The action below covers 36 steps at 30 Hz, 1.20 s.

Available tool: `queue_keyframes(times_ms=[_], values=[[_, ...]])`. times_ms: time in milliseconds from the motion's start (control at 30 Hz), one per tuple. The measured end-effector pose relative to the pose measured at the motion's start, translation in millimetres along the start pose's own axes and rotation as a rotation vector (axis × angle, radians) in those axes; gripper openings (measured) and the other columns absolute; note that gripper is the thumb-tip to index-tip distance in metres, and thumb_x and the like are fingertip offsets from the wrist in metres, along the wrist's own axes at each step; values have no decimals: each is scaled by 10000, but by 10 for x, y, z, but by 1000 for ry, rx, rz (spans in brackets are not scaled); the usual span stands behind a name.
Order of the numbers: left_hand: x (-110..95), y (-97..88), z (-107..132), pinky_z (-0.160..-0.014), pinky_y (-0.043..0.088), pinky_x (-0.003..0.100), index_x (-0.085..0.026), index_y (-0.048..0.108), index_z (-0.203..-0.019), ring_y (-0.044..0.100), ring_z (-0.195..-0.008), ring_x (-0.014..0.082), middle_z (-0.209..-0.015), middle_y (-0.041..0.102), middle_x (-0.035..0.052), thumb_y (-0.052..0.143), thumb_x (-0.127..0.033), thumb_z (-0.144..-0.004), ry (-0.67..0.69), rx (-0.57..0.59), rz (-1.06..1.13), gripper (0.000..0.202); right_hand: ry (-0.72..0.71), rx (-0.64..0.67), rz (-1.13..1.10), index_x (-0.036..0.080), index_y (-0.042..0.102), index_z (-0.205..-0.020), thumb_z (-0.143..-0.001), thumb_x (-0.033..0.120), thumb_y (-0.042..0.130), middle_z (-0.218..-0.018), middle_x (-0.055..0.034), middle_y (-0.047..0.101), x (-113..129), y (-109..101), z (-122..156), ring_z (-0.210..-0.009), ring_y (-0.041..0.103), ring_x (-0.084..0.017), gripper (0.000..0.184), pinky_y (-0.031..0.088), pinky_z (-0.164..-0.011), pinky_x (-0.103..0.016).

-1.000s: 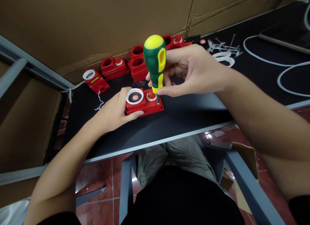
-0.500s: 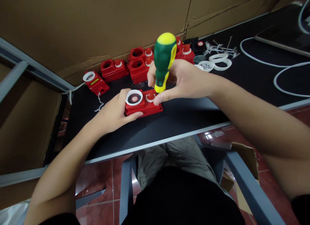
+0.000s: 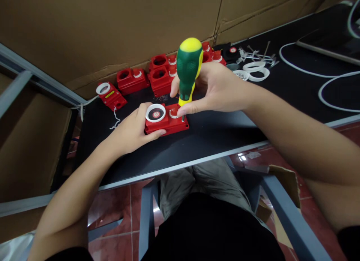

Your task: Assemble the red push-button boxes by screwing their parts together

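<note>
On the black tabletop (image 3: 157, 156), one red housing (image 3: 174, 126) is clasped at its left end by the left hand (image 3: 136, 128), thumb outstretched; at its right end, one green-and-yellow screwdriver (image 3: 189, 69) is held nearly upright by the bent right hand (image 3: 213, 88).

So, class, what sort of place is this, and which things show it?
Probably a small assembly workbench: the right hand holds a green-and-yellow screwdriver over a red housing, similar red housings sit near a cardboard panel, and white rings lie on the black tabletop.
</note>
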<state>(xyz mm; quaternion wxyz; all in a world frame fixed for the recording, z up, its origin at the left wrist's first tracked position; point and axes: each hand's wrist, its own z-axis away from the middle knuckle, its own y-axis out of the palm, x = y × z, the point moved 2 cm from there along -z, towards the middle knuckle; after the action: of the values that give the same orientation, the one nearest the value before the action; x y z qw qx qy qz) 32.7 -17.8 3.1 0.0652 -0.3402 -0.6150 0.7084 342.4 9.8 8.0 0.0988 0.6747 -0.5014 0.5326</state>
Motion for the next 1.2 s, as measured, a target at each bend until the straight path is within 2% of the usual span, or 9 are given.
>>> queue_keyframes(times_ms=[167,367,633,800,1000,1200], values=[[9,10,0,-1297,701,639,-184,536,-1680,841,-1457,495,-1598,802,251,811,-785,-1044,4,-2,-4,918,-7,-14,-17,240,868,-1354,-955,618,1159,-1359,-55,885,25,-14,5,-1219,869,-273,622,818,-1096,-412],[13,15,0,-1296,703,625,-179,536,-1686,838,-1462,500,-1601,789,255,804,-830,-1048,17,-2,-9,950,21,-16,-52,252,860,-1168,-901,493,1200,-1123,-47,885,84,-43,-6,-968,798,-223,495,773,-876,-350],[1,9,-2,-1316,691,622,-170,540,-1680,836,-1473,490,-1600,791,257,797,-802,-1049,12,-1,-3,930,11,-24,-52,232,872,-1228,-971,418,1146,-1137,-19,865,82,-33,6,-946,799,-179,419,746,-832,-287],[7,20,1,-1309,693,627,-184,544,-1663,837,-1465,490,-1592,794,252,805,-798,-1049,14,-4,-1,907,12,-5,-42,230,868,-1253,-1014,415,1108,-1198,-27,882,67,-42,21,-968,818,-178,386,782,-906,-302],[24,23,-8,-1305,695,620,-194,546,-1655,831,-1478,490,-1616,785,250,808,-834,-1036,24,-12,17,928,-1,37,-77,220,812,-1351,-1028,440,1106,-1277,-36,881,79,-66,41,-1104,870,-204,489,801,-1000,-330],[10,15,-7,-1305,692,637,-204,549,-1643,829,-1472,491,-1626,786,247,812,-834,-1031,16,-7,33,917,-19,93,-89,217,838,-1379,-1126,435,992,-1347,-38,906,113,-26,38,-1131,884,-189,367,795,-1020,-317]])
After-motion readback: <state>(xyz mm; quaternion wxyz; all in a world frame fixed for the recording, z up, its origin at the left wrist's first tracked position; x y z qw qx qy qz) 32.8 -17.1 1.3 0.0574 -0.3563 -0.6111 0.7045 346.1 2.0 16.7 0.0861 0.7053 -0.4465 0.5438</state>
